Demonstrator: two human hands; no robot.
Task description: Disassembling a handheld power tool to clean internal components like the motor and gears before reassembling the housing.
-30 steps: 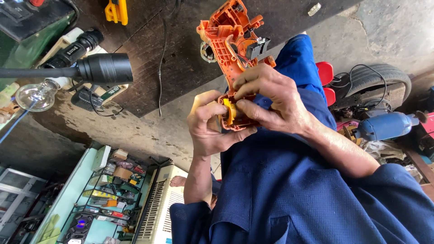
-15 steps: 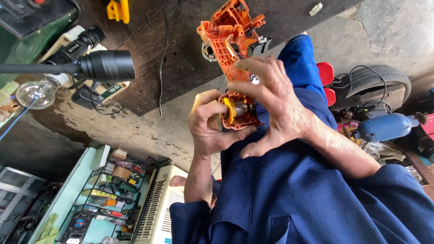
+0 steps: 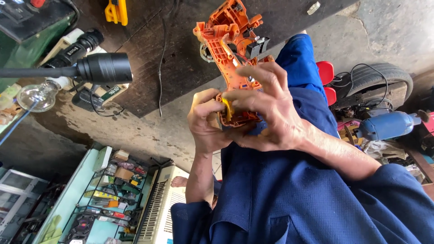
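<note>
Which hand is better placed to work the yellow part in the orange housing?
Probably right. The left hand grips the lower end of the orange housing, steadying it; the right hand lies over it, fingers spread and free, close to the yellow part.

left hand (image 3: 205,119): curled, gripping | right hand (image 3: 266,113): fingers spread, thumb apparently hidden
</note>
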